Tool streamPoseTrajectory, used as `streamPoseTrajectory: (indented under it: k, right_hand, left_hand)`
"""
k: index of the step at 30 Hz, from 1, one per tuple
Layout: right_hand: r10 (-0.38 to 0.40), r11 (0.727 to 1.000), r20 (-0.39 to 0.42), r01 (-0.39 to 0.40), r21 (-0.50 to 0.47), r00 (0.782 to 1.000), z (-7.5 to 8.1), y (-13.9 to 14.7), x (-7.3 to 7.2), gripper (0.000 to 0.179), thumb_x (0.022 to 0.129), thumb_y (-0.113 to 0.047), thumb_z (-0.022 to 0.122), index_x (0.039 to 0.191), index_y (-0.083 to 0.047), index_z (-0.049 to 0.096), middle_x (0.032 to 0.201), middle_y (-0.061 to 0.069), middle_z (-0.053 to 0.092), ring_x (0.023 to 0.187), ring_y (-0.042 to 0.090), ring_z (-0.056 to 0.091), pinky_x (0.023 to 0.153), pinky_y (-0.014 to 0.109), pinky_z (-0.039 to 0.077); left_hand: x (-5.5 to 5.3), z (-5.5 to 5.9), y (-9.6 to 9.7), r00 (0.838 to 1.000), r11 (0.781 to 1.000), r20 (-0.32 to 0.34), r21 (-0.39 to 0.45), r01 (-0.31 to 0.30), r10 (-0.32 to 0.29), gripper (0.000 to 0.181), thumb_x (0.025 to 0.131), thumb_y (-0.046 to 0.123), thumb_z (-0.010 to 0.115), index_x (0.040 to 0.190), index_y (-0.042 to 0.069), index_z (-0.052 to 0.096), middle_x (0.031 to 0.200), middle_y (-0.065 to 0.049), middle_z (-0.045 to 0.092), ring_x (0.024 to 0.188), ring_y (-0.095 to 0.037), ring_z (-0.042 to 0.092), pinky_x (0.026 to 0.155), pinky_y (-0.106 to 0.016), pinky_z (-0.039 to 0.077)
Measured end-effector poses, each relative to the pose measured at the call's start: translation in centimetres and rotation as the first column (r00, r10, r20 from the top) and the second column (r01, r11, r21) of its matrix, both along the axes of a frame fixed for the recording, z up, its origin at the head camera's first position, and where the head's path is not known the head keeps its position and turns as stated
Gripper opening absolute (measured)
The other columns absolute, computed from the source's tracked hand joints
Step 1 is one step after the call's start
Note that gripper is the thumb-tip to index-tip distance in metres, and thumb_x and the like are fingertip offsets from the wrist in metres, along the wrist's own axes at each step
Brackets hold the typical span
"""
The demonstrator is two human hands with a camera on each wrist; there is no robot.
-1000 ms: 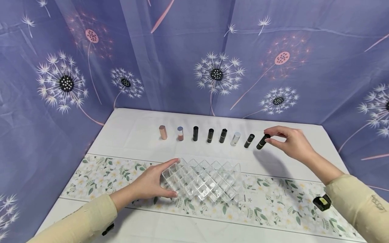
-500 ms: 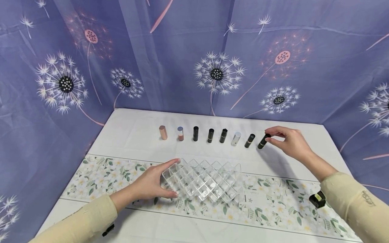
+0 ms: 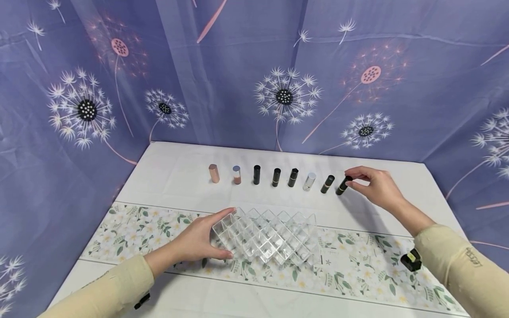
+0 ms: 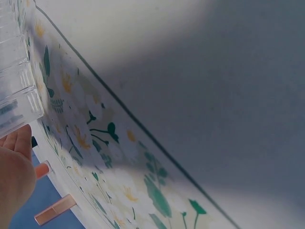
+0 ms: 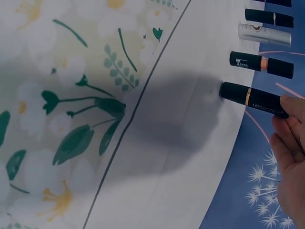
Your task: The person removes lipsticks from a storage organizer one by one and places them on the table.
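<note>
My right hand (image 3: 379, 189) pinches the cap end of a black lipstick (image 5: 238, 95) with a gold band. This lipstick stands on the white table at the right end of a row. Beside it, just to the left, is another black lipstick (image 3: 328, 184), whose band looks copper in the right wrist view. A silver lipstick (image 3: 309, 181) comes after that. My left hand (image 3: 199, 238) grips the left end of a clear lipstick organizer (image 3: 266, 236), thumb at the front and fingers at the back. The organizer has diamond-shaped compartments; no lipstick shows inside.
Farther left in the row stand several black lipsticks (image 3: 276, 177), a pink one with a silver cap (image 3: 237, 175) and a rose-gold one (image 3: 214, 173). A floral strip (image 3: 358, 260) crosses the table. Purple dandelion-print cloth (image 3: 222, 97) hangs behind and at both sides.
The right hand and the black lipstick it pinches have shifted slightly left, nearer the neighbouring lipstick. The right forearm has drifted left. The left hand and organizer stay where they were.
</note>
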State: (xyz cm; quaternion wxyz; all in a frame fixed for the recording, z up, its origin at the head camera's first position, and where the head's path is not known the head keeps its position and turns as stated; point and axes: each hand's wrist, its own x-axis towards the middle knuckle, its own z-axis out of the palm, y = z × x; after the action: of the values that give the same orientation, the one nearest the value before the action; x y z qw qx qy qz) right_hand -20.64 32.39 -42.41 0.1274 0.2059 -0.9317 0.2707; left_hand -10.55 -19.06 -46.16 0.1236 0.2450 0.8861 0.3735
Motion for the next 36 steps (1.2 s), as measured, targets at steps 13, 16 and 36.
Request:
streamPoseTrajectory:
  k: [13, 16, 36]
  right_hand:
    - [0.009, 1.000, 0.035, -0.009, -0.010, 0.999, 0.0, -0.2, 0.2, 0.026, 0.093, -0.007, 0.084, 0.119, -0.009, 0.079, 0.110, 0.009, 0.081, 0.099, 0.034, 0.077, 0.088, -0.002, 0.043]
    - [0.014, 1.000, 0.041, -0.014, -0.011, 0.999, -0.1, -0.2, 0.3, 0.028, 0.093, -0.007, 0.084, 0.120, -0.008, 0.078, 0.112, 0.010, 0.081, 0.100, 0.035, 0.076, 0.089, -0.002, 0.042]
    - [0.005, 1.000, 0.041, -0.004, -0.017, 0.999, 0.8, 0.2, 1.2, 0.035, 0.092, -0.009, 0.085, 0.126, -0.006, 0.076, 0.118, 0.014, 0.079, 0.102, 0.036, 0.075, 0.091, -0.002, 0.041]
  left_hand:
    - [0.0, 0.0, 0.0, 1.000, 1.000, 0.008, 0.005, 0.006, -0.006, 0.114, 0.073, 0.050, 0.097, 0.167, 0.021, 0.039, 0.162, -0.008, 0.052, 0.146, -0.038, 0.052, 0.119, -0.062, 0.043]
    - [-0.1, 0.0, 0.0, 1.000, 1.000, 0.009, 0.004, 0.006, -0.006, 0.114, 0.073, 0.050, 0.097, 0.167, 0.023, 0.039, 0.162, -0.008, 0.052, 0.146, -0.038, 0.052, 0.119, -0.062, 0.043]
    - [0.0, 0.2, 0.0, 1.000, 1.000, 0.008, 0.010, 0.014, -0.014, 0.115, 0.074, 0.051, 0.097, 0.168, 0.021, 0.038, 0.164, -0.007, 0.050, 0.146, -0.039, 0.051, 0.120, -0.063, 0.041]
